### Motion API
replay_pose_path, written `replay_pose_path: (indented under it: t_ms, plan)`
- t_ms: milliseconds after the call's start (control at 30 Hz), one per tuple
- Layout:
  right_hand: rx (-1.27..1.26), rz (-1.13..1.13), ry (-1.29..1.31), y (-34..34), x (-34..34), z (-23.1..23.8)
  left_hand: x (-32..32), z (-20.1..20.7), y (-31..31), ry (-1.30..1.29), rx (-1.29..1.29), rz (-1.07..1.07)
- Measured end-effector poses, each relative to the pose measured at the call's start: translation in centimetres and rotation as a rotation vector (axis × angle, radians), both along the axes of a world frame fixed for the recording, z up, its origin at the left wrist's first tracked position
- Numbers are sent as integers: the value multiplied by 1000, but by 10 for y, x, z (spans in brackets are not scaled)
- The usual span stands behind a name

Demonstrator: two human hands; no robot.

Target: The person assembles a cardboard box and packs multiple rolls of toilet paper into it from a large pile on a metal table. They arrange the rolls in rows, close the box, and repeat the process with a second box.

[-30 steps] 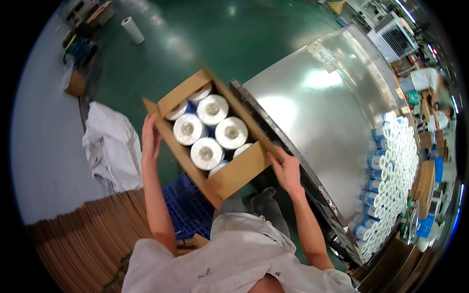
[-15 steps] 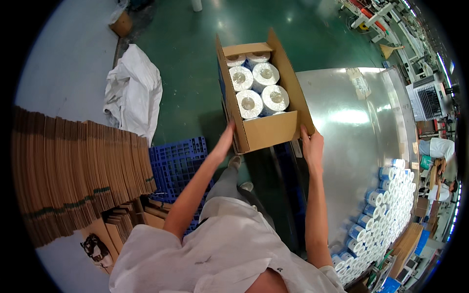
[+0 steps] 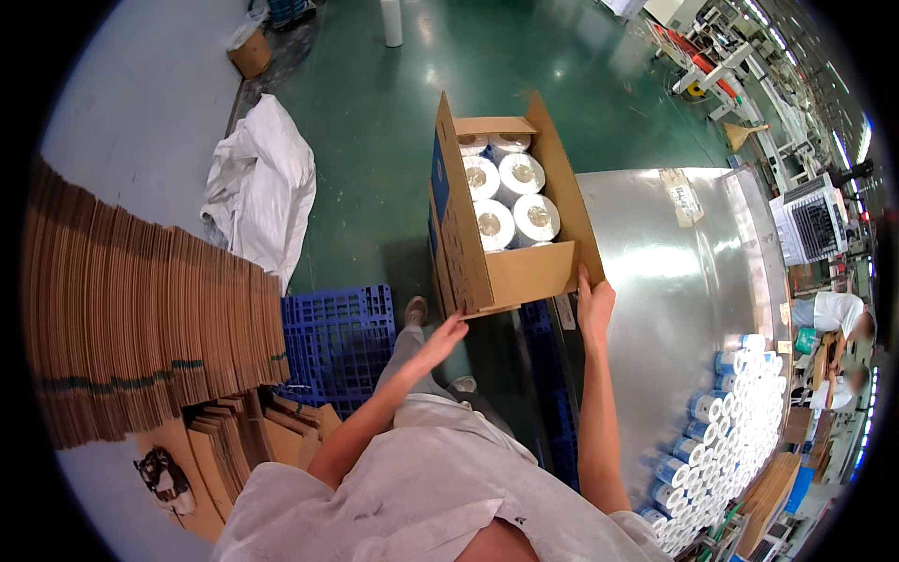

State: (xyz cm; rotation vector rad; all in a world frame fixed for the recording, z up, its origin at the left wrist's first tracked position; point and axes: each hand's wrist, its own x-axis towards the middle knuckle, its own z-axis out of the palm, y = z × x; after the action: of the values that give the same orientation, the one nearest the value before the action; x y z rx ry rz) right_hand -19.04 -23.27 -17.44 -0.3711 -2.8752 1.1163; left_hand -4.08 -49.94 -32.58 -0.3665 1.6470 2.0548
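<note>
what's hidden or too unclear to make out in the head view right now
All in the head view:
- Anything below the top rolls in the open box: hidden by those rolls and the box walls.
- Whatever may support the box underneath: hidden by the box itself.
- Upper end of the white floor roll: cut off by the top edge.
- What the co-workers handle: too small, blurred.

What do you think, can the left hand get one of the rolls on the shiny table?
Probably not as things stand: the left hand is at the cardboard box's near left corner, and the right forearm seems to lie between it and the white rolls on the metal table.
</note>
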Motion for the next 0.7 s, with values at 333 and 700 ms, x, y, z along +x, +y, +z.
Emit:
replay_pose_path:
  t_ms: [333, 700]
  plan:
    - [-157, -84, 168, -23, 9, -17, -73, -53, -72, 171, -50, -133]
    - [-465, -120, 242, -42, 6, -41, -120, -14, -111, -325, 190, 252]
